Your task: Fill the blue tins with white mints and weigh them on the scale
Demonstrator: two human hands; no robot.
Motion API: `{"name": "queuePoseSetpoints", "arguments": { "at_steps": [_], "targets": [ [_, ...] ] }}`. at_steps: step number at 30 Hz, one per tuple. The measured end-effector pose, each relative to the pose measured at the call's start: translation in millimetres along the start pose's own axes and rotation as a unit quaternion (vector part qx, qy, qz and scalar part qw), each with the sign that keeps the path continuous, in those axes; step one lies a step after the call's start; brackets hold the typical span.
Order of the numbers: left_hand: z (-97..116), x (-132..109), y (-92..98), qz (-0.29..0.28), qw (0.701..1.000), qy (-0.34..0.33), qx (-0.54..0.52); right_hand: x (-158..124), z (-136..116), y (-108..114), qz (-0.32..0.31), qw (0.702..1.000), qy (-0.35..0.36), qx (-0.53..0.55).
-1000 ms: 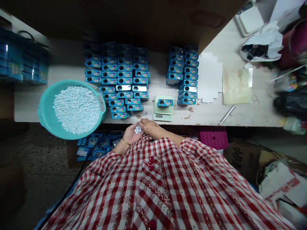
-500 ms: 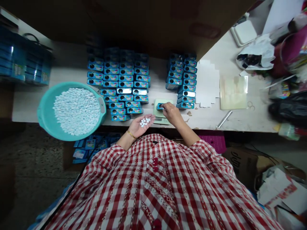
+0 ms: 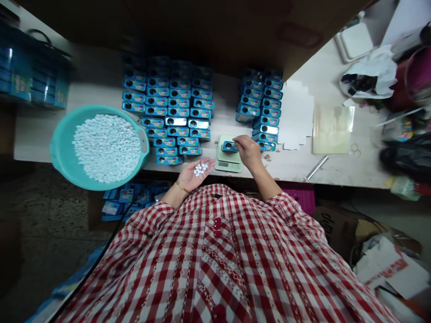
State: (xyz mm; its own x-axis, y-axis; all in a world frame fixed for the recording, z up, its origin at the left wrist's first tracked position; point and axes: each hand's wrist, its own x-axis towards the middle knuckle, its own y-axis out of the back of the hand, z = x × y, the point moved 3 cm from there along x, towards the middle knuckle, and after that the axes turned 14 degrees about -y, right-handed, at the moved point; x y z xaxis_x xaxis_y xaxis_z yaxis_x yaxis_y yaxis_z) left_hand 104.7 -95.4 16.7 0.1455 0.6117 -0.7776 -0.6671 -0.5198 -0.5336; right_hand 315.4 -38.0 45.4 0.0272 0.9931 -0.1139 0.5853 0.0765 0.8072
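Observation:
My left hand (image 3: 193, 174) is palm up in front of the table edge, bearing a small heap of white candies (image 3: 201, 169). My right hand (image 3: 248, 150) is over a pale green kitchen scale (image 3: 229, 165), thumb and fingers pinched together at the right end of a small blue tin (image 3: 228, 146). That tin lies on the scale with a dark round hole showing at its left end. What the pinched fingers hold, if anything, is hidden. A turquoise basin (image 3: 55, 148) full of white candies stands to the left.
Rows of blue tins (image 3: 178, 112) stand left of the scale, and two shorter columns (image 3: 269, 121) to its right. White paper sheets (image 3: 296, 116), a yellowish sheet (image 3: 332, 130) and a metal tube (image 3: 316, 168) lie further right. A large brown cardboard box (image 3: 215, 31) overhangs the back.
My right hand has shifted from over the tin's middle to its right end, uncovering more of the tin and the scale's display. My left hand still bears the candies.

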Motion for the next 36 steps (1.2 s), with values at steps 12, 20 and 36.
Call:
{"name": "queuePoseSetpoints", "arguments": {
  "at_steps": [12,20,36],
  "targets": [
    [22,-3,32.1,0.094,0.994,-0.048,-0.009,-8,45,3,-0.029,0.998,-0.004,-0.057],
    [21,-5,53.1,0.103,0.993,-0.045,-0.028,-5,28,-16,-0.080,0.990,0.006,-0.115],
    [10,24,63.2,0.124,0.992,-0.004,0.028,3,-50,-89,-0.129,0.976,0.111,-0.138]
  ]
}}
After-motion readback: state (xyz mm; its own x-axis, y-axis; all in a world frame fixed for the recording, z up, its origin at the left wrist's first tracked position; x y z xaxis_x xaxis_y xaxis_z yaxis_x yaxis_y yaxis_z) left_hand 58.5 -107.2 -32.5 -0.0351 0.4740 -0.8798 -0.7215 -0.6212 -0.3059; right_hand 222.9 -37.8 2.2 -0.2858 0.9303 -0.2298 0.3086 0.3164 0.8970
